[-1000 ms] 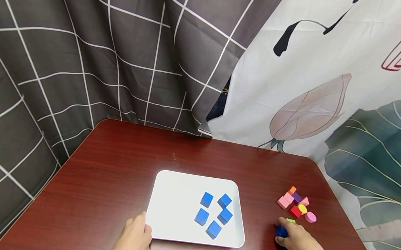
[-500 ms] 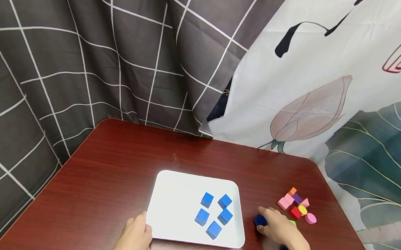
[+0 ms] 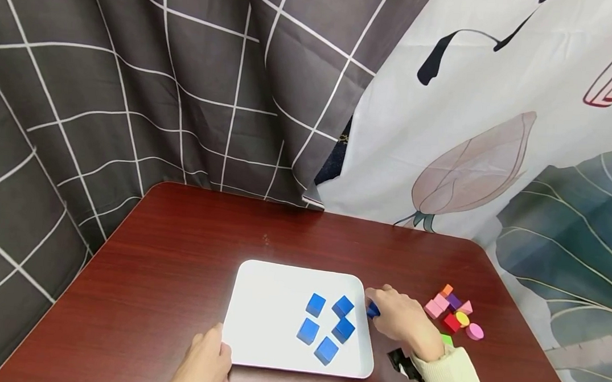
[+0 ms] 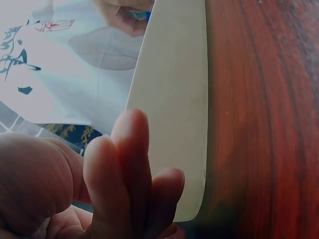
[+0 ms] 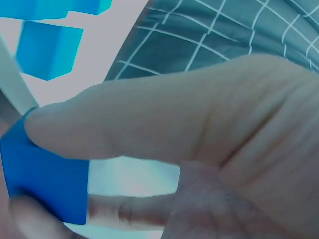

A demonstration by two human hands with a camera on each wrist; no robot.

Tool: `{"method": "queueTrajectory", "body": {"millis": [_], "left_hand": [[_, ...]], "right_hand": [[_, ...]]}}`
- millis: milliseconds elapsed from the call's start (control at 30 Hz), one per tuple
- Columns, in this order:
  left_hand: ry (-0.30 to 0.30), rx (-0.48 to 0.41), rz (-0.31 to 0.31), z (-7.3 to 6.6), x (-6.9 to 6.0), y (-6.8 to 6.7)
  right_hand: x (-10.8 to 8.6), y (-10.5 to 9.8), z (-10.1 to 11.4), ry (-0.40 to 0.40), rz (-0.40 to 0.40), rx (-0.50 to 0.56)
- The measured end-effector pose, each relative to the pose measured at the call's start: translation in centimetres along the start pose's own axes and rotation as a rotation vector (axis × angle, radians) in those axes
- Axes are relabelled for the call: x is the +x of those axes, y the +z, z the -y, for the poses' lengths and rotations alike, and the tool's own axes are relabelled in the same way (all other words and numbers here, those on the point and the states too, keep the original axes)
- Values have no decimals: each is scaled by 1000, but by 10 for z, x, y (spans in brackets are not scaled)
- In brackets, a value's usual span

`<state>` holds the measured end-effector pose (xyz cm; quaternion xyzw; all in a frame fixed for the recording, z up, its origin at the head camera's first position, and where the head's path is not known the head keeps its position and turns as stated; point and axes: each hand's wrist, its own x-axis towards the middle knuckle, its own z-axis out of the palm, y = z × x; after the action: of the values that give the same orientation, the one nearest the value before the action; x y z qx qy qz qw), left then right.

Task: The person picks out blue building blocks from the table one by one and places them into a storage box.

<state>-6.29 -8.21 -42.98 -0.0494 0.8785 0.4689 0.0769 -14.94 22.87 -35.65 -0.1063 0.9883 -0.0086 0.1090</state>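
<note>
My right hand pinches a blue cube between thumb and fingers, just outside the right rim of the white tray. In the right wrist view the thumb lies on the cube's upper edge and a fingertip on its lower side. At the tray's front left corner, my left hand grips the rim; the left wrist view has its fingers against the tray's outer wall. Several blue cubes lie spread over the right half of the tray.
Right of the tray, a cluster of small blocks includes pink cubes, a red block, a yellow disc and a pink disc. A green block is partly hidden by the right wrist. Curtains hang behind the brown table.
My right hand has moved left and away from me, carrying the blue cube from the table's right side to the tray's right rim. The left hand and tray have stayed put.
</note>
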Motion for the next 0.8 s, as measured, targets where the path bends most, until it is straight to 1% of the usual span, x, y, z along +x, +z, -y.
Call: {"method": "queueTrajectory", "body": {"millis": [133, 233, 300, 400, 567, 667, 800], "left_hand": [[5, 10, -8, 0, 0, 0], [6, 10, -11, 1, 0, 1], [5, 6, -10, 1, 1, 1], [4, 13, -7, 1, 0, 0], [7, 52, -8, 2, 1, -2], [11, 74, -9, 2, 1, -3], [15, 104, -15, 1, 2, -4]], "right_hand": [[4, -8, 9, -1, -2, -15], [8, -12, 19, -29, 15, 10], [11, -13, 27, -61, 24, 22], [17, -12, 41, -131, 10, 8], [29, -4, 65, -304, -61, -75], [33, 1, 79, -370, -51, -90], [35, 8, 97, -415, -15, -81]]}}
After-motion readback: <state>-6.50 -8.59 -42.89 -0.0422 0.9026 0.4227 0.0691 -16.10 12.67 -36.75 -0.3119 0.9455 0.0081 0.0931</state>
